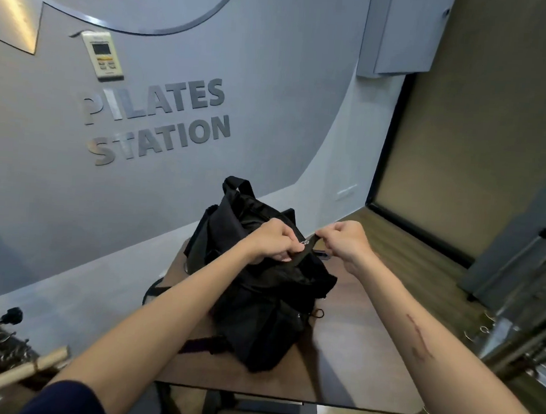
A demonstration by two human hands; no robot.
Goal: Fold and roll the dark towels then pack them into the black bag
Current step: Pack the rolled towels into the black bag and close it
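We see one black bag [258,302] sitting on one brown table [351,358], its body slumped and bulging, with one carry handle [236,183] standing up at the far end. No towel shows anywhere outside the bag; whether any are inside we cannot tell, since the opening is hidden by fabric and by our hands.

We have two hands at the top of the bag, close together. Our left hand [274,239] is curled into a fist, pinched on a small silver zipper pull [304,242]. Our right hand [343,241] is closed on one black strap or edge of fabric [307,253] just beside that pull, drawing it taut. Both forearms reach in bare; one dark sleeve [64,399] shows at the lower left.

On the grey wall behind hang two words of metal lettering [155,117], reading PILATES STATION, and one white remote control [103,54] in a holder. One wooden bar [14,376] lies at the lower left.
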